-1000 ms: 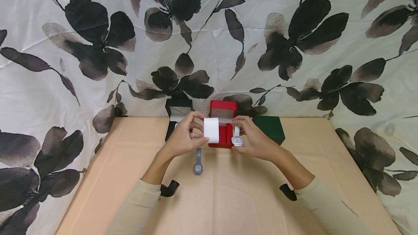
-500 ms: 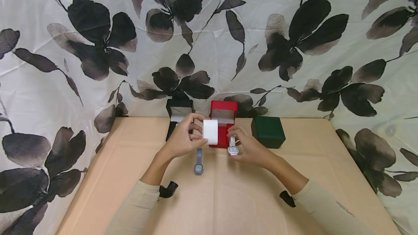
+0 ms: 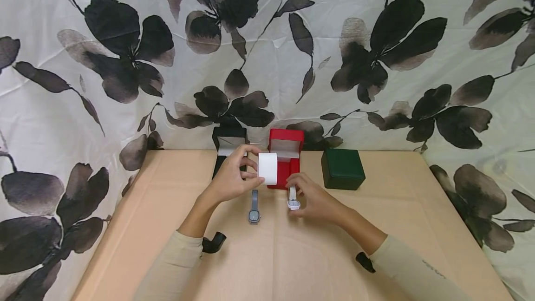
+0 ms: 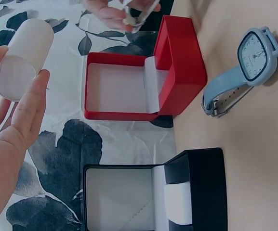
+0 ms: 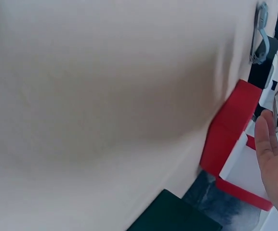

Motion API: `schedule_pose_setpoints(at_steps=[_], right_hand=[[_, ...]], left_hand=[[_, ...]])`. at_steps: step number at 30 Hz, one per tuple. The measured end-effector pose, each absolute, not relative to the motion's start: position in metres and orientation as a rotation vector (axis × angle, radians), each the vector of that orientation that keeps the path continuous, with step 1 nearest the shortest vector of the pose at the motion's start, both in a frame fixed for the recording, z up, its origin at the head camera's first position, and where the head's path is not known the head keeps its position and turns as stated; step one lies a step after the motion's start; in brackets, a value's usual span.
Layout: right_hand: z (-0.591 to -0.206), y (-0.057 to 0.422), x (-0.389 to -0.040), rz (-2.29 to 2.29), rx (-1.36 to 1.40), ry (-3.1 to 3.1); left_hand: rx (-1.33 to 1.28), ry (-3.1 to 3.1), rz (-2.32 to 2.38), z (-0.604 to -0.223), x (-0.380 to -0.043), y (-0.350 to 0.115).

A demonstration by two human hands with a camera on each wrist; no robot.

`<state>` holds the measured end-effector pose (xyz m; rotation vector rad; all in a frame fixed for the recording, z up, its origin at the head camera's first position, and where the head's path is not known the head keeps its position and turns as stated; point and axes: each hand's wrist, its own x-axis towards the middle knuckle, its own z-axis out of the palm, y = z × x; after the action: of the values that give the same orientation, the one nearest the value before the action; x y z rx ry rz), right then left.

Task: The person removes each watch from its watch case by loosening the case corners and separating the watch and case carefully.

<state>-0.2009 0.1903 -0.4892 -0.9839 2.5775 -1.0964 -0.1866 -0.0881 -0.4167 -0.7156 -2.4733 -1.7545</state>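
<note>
My left hand [image 3: 231, 175] pinches a white watch cushion [image 3: 267, 169] in front of the open red watch box [image 3: 286, 139]; the left wrist view shows the cushion [image 4: 30, 55] as a rounded roll between thumb and fingers. My right hand [image 3: 317, 201] holds a white wristwatch [image 3: 293, 203] by its strap, dial hanging lowest, just in front of the red box's right side. On the table between the hands lies a blue-grey wristwatch [image 3: 253, 216], its strap buckled in a loop [image 4: 223, 91].
An open black watch box [image 3: 229, 140] stands at the back left, partly behind my left hand; a white cushion [image 4: 178, 204] sits in it. A closed dark green box [image 3: 343, 169] stands right of the red one. Floral fabric [image 3: 267, 59] hangs behind the table [image 3: 267, 264].
My right hand has moved left and toward me with the white wristwatch, uncovering the green box. My left hand has stayed nearly still with the cushion, shifting slightly left.
</note>
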Motion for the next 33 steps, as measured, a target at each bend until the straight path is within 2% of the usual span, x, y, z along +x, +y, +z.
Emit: schedule_pose_setpoints(at_steps=[33], right_hand=[[-0.524, 0.182, -0.190, -0.890, -0.957, 2.556]], left_hand=[[-0.704, -2.517, -1.665, -0.416, -0.188, -0.093]])
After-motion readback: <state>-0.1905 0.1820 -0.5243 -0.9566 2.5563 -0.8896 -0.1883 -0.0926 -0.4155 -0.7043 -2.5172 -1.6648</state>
